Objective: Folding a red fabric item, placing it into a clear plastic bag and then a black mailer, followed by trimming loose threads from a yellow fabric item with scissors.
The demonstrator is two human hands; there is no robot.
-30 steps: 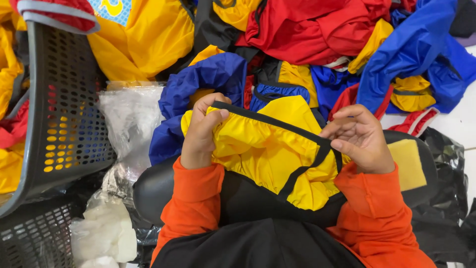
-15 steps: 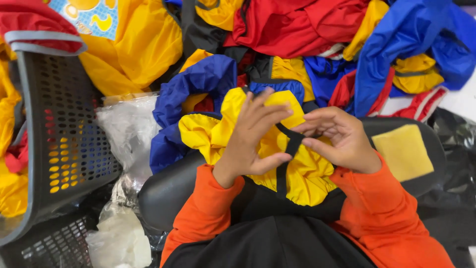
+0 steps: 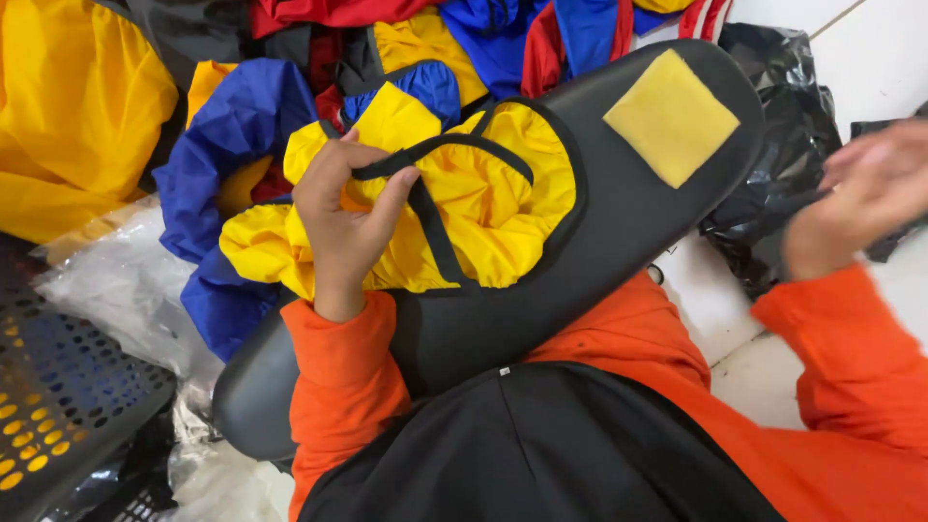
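My left hand (image 3: 350,227) grips the bunched yellow garment (image 3: 483,208) on the black board (image 3: 619,232), half gathered, its black strap loose. My right hand (image 3: 860,203), blurred beside the board, looks empty.

Heap of loose garments (image 3: 290,58) fills top-left: big yellow one far left, blue bunched next to it, red, dark grey & more blue along top edge; clear plastic bags (image 3: 126,290) lie crumpled at left, just above a dark perforated crate (image 3: 68,406) w/ yellow showing thru its holes; black plastic bag (image 3: 773,164) crumpled at right, on white tiled floor (image 3: 870,58); grout lines visible; more clear plastic at bottom-left.
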